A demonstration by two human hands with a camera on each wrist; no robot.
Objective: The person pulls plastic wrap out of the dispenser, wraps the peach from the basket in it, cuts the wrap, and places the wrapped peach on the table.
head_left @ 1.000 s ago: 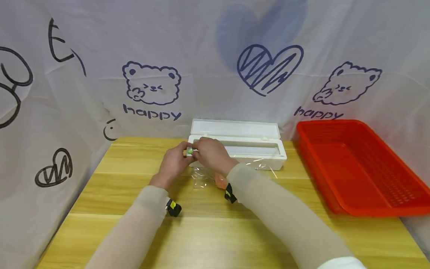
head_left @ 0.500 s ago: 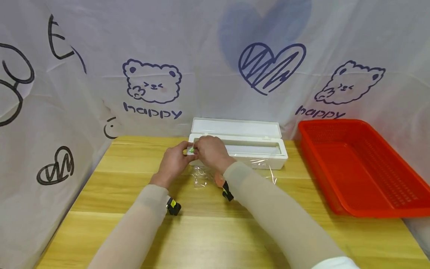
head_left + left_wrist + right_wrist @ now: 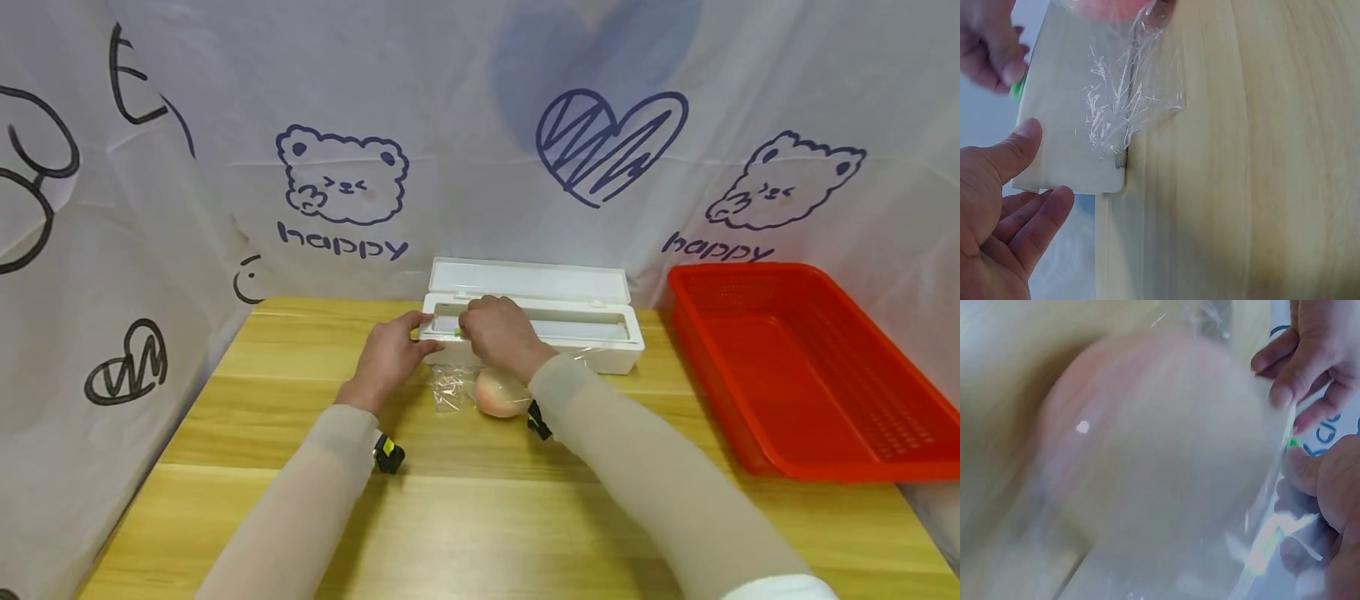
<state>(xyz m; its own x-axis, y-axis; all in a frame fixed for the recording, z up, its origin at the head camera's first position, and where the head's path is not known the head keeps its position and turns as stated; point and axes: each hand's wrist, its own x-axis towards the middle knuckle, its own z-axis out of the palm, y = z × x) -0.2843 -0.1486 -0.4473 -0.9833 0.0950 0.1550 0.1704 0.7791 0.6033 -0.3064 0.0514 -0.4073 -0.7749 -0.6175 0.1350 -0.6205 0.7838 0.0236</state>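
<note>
A long white cling film box (image 3: 618,360) stands at the back of the table, its lid (image 3: 528,279) raised. My left hand (image 3: 386,358) holds the box's left end between thumb and fingers, also seen close up in the left wrist view. My right hand (image 3: 504,332) pinches a small green slider (image 3: 459,332) on the box's front edge, a little right of the left hand. Clear cling film (image 3: 452,387) hangs over the box's front. Under the film, before the box, lies a pink and cream peach (image 3: 498,395), large and blurred in the right wrist view.
A red plastic basket (image 3: 738,417) sits on the right side of the table. Behind the box hangs a white cloth (image 3: 472,183) with drawings. The wooden table (image 3: 465,517) stretches in front of the box, between the forearms.
My right hand has moved to the right along the box with the green slider, away from my left hand. More of the peach shows now. The left hand keeps holding the box's end.
</note>
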